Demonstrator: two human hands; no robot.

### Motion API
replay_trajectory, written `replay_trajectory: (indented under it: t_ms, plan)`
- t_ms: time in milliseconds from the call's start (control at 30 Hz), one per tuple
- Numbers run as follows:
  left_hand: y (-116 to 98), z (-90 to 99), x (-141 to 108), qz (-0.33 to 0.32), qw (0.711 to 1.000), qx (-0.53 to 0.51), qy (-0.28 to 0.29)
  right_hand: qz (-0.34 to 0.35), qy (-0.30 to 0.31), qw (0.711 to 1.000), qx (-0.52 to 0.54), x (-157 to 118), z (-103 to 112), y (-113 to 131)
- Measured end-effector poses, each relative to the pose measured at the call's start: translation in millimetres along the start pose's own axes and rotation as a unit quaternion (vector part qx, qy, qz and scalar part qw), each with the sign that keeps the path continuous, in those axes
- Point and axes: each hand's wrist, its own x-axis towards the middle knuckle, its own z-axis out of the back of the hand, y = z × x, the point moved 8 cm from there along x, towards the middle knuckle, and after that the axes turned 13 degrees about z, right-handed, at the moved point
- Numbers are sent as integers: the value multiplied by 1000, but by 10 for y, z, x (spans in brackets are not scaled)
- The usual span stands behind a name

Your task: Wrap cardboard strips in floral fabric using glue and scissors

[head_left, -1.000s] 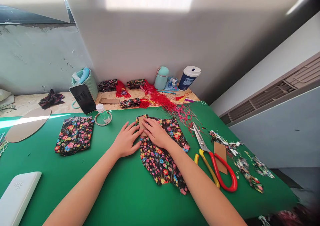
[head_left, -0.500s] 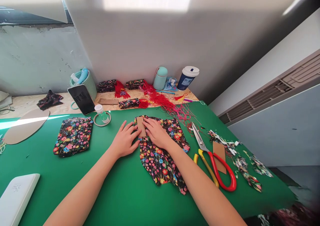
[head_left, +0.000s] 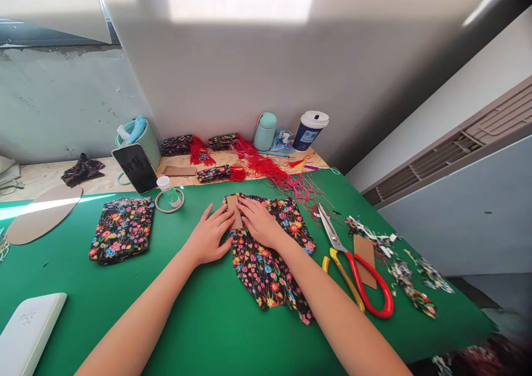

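A piece of black floral cloth (head_left: 266, 279) lies on the green table mat, with a small brown cardboard strip (head_left: 235, 214) on its upper left corner. My left hand (head_left: 211, 237) rests at the strip's left side, fingers stretched out and their tips touching the strip and cloth edge. From the right, my right hand (head_left: 261, 222) lies flat over the cloth, its fingertips at the strip's right edge. Neither hand grips anything. To the left sits a folded stack of the same floral cloth (head_left: 121, 229).
Scissors (head_left: 349, 262) with red and yellow handles lie at right, beside another cardboard piece (head_left: 364, 259) and fabric scraps (head_left: 411, 287). Red threads (head_left: 274, 171), a paper cup (head_left: 311, 131), a phone (head_left: 135, 168) and a small bottle (head_left: 168, 190) stand behind; a white power bank (head_left: 31, 326) lies front left.
The view has shifted slightly. My left fingers have moved a little along the cardboard strip; my right hand stays where it was.
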Motion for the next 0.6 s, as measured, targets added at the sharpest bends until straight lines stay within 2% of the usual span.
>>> replay_trajectory:
  t_ms: [233, 333, 400, 500, 567, 600]
  plan:
    - [-7, -59, -5, -16, 1000, 5, 7, -2, 0, 1000, -10, -10, -7, -2]
    - [-9, -71, -8, -22, 1000, 14, 7, -6, -4, 1000, -19, 32, 58, 12]
    - [-6, -62, -6, -21, 1000, 12, 7, -16, -19, 999, -31, 64, 221, 47]
    - [-7, -32, -2, -14, 1000, 1, 10, -64, -75, 991, -94, -42, 699, 137]
    - [-11, -13, 3, -8, 1000, -8, 14, -133, -96, 975, -153, -322, 1034, 178]
    - [-14, -6, 5, -6, 1000, -11, 15, -187, -83, 963, -176, -538, 1146, 161]
